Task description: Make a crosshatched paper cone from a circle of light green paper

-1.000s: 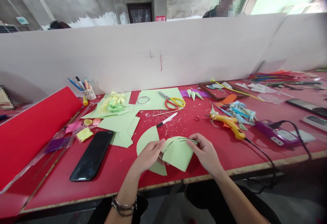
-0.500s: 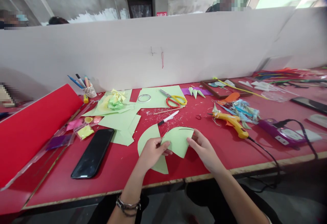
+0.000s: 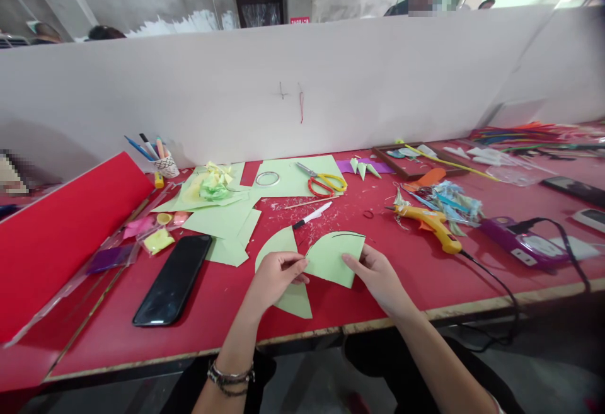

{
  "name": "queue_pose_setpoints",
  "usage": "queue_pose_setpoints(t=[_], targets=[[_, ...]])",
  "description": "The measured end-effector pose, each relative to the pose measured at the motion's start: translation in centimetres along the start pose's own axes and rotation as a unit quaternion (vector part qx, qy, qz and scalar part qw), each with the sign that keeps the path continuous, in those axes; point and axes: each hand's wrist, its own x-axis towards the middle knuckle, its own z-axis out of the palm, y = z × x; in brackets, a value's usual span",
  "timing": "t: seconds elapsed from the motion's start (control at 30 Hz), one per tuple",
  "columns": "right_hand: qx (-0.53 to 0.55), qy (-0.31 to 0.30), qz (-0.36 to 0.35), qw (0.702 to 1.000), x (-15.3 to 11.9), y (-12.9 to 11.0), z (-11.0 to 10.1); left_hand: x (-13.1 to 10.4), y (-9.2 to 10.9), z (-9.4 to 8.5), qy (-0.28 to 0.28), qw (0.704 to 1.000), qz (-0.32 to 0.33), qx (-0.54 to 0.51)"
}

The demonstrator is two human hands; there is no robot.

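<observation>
A fan-shaped piece of pale green paper is held up between my hands, a dark line along its curved edge. My right hand pinches its right side, thumb on the face and fingers behind. My left hand has thumb and forefinger closed on its left corner. Beneath my left hand lies a larger green paper piece with a curved edge, flat on the red table. Just beyond the held paper is a white pen with a black end. Scissors with red and yellow handles rest on a green sheet farther back.
Left are a black phone, green paper scraps and a red board. On the right lie a yellow glue gun, its cord, and a purple power strip. A white partition stands behind.
The fan-shaped paper has shifted slightly right and opened flatter. My left hand's grip has moved out to its left corner; the view has tilted a little.
</observation>
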Motion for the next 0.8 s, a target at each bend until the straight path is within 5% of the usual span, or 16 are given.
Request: queue_pose_setpoints(t=[0.8], targets=[[-0.022,0.004,-0.011,1.000,-0.12,0.15,0.00,-0.09,0.16,-0.20,-0.041,0.998,0.023,0.049]])
